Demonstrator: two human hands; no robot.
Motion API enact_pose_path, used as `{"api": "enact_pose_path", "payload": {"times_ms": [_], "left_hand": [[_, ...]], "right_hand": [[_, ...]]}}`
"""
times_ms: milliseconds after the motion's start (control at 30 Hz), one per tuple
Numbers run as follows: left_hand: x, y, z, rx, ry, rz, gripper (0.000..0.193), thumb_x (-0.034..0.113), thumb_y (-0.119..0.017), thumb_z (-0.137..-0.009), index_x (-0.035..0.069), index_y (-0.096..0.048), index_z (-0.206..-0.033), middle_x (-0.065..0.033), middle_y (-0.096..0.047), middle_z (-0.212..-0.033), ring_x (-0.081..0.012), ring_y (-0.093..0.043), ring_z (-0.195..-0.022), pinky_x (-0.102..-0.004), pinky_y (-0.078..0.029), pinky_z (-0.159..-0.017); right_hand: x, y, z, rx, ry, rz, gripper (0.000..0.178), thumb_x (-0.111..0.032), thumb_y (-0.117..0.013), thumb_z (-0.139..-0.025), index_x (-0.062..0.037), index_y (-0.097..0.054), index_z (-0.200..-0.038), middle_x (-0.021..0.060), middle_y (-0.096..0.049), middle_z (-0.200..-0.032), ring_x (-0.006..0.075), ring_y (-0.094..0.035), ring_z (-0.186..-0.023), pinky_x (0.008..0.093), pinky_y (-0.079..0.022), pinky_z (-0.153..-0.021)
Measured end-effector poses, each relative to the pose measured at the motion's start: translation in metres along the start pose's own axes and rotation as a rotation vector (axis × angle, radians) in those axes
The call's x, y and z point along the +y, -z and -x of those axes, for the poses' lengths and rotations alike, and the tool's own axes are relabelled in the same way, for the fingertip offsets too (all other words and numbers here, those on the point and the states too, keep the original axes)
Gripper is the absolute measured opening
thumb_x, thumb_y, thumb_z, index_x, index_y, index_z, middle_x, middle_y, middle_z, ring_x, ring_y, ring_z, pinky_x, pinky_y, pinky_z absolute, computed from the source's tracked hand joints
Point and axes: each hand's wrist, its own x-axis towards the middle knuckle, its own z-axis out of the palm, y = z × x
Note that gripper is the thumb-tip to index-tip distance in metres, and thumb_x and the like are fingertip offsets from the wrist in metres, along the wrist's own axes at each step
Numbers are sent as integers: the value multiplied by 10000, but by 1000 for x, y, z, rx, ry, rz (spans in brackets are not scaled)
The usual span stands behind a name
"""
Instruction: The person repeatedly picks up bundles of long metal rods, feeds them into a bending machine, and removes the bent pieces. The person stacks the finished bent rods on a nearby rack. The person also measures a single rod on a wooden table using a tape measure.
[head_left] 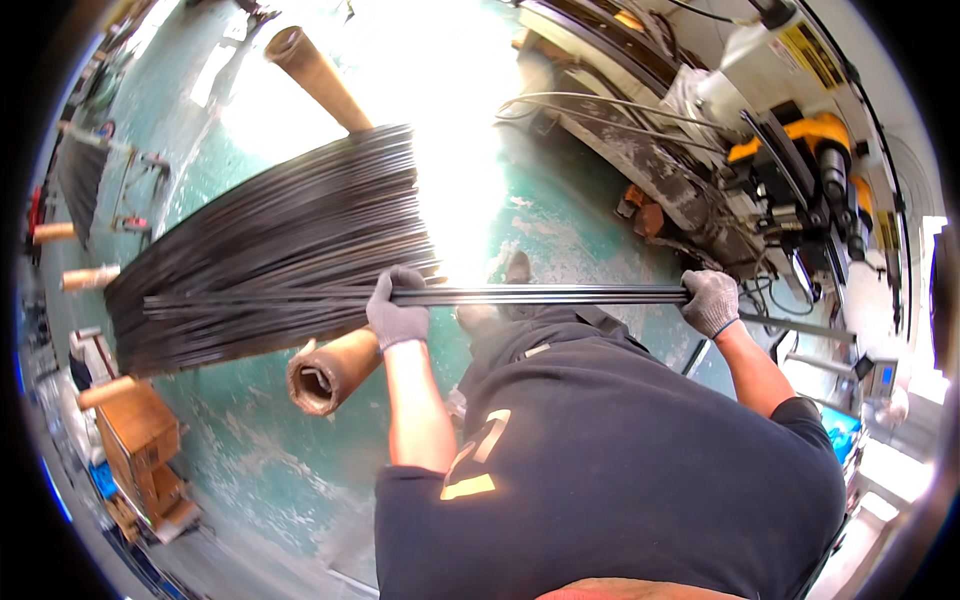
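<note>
A thin bundle of long dark rods [560, 295] lies level across the front of my body. My left hand [398, 312], in a grey work glove, is wrapped round the bundle near its middle. At the right end my right hand [711, 302], also gloved, grips the rods. Their left part reaches over a wide stack of similar dark rods [290, 235]. That stack rests across brown cardboard tubes, one far tube [318, 78] and one near tube [335, 372]. Whether the held rods touch the stack at their far left end, I cannot tell.
To the right stands a machine with a yellow-and-black head [800, 160] and loose cables [620, 110]. A cardboard box [140, 435] sits at the lower left. Farther left, another rod stack [82, 180] lies near a metal stand [135, 190]. The green floor [255, 460] is scuffed.
</note>
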Motion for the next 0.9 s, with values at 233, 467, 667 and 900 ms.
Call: {"api": "enact_pose_path", "payload": {"times_ms": [233, 467, 667, 900], "left_hand": [[-74, -42, 78, -227, 87, -333, 85, 53, -597, -996, -6, -641, -1039, -111, -643, -970, -239, -619, -962, -435, -527, -981], [-97, -155, 137, -627, -75, -294, 78, 36, -584, -1054, 16, -600, -1128, -75, -591, -935, -199, -581, -863, -394, -508, -846], [-285, -197, 184, -710, -82, -569, 94, 87, -632, -1049, 32, -605, -1120, -71, -650, -988, -206, -601, -874, -394, -521, -911], [-387, -281, 159, -1056, 142, -802, 248, 130, -668, -1033, -1, -641, -1242, -129, -695, -1136, -307, -666, -1125, -494, -489, -1135]], "right_hand": [[118, -48, 80, 174, -125, -48, 159, -147, -696, -877, -92, -587, -775, 151, -642, -804, 385, -643, -877, 496, -498, -778], [290, -189, 193, 344, -1045, 211, 254, -75, -627, -859, -11, -669, -1101, 248, -685, -1193, 389, -621, -1165, 455, -485, -1016], [163, -74, 91, 782, -762, -2897, 274, -12, -554, -870, 71, -619, -1123, 222, -705, -1106, 403, -703, -1106, 562, -578, -1004], [248, -65, 61, 1204, -1078, -2656, 107, -18, -619, -1025, 25, -621, -1123, 155, -703, -1046, 342, -711, -1031, 502, -615, -953]]}}
